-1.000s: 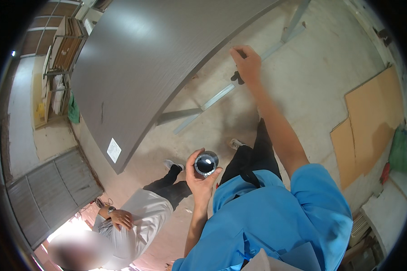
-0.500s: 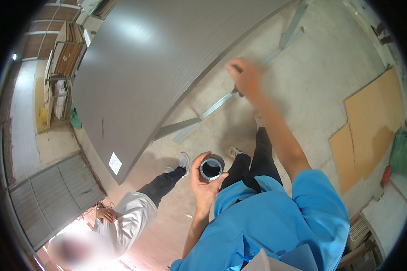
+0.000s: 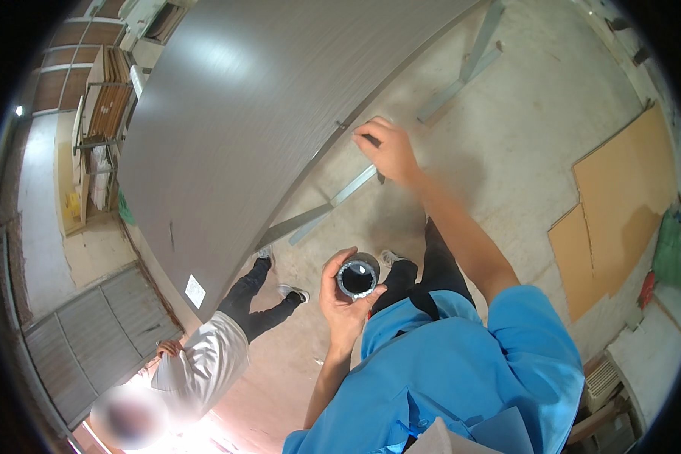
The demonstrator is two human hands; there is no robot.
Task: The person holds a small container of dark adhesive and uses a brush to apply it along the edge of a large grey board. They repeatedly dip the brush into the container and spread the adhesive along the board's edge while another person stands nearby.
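Observation:
My left hand (image 3: 340, 318) is wrapped round a small open can (image 3: 358, 277) of dark liquid, held upright in front of my body. Its rim is smeared with grey. My right hand (image 3: 390, 155) is closed on a slim dark-handled tool (image 3: 371, 141), mostly hidden by the fingers; its kind I cannot make out. That hand is beside the near edge of a large dark grey wood-grain panel (image 3: 227, 129). On this edge, close to the fingers, is a small dark mark (image 3: 340, 124). A white label (image 3: 195, 291) lies on the panel's near left corner.
Metal stand legs (image 3: 310, 219) show beneath the panel. At the lower left stands a person in a light shirt (image 3: 212, 352), close to the panel's corner. Flat cardboard (image 3: 620, 204) covers part of the floor at right. Stacked boards (image 3: 107, 94) fill a rack at far left.
My right hand has moved left and slightly down toward the panel's edge, with the tool in it. The left hand and can have barely moved. The other person has shifted their feet.

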